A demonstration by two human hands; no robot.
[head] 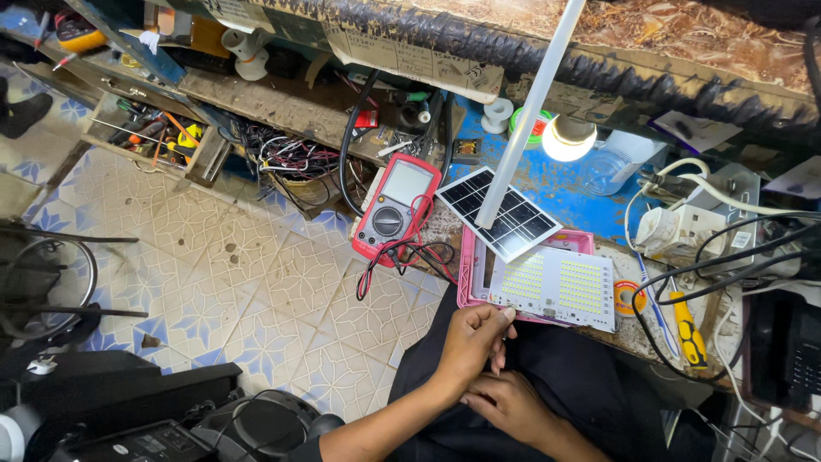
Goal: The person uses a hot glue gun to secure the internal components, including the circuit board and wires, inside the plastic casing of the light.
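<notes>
From the head camera, looking down over a cluttered blue-painted workbench (573,192), the person's left hand (475,338) rests with its fingers loosely curled and their tips touching the near edge of a white rectangular LED panel board (556,287) studded with rows of small yellow diodes; the fingers lie against the edge rather than clamping it. The right hand (509,402) lies lower, in the lap on dark cloth, fingers bent and partly hidden under the left hand, so I cannot tell whether it holds anything. The LED board sits at the front edge of the bench, lying partly in a shallow pink plastic housing frame (469,274) whose rim shows at its left and top. A small dark solar panel with a white grid (505,218) overlaps the frame's upper corner, and a long white tube (530,111) slants down onto it. Left of these, a red-cased digital multimeter (396,207) lies tilted at the bench edge, its red and black leads looping below. To the right lie a yellow-handled screwdriver (687,329) and a small spool of solder wire (630,298). Farther left, an open wooden drawer (158,141) holds a jumble of small hand tools with orange and yellow handles. A lit white bulb (569,137) glows near the back.
</notes>
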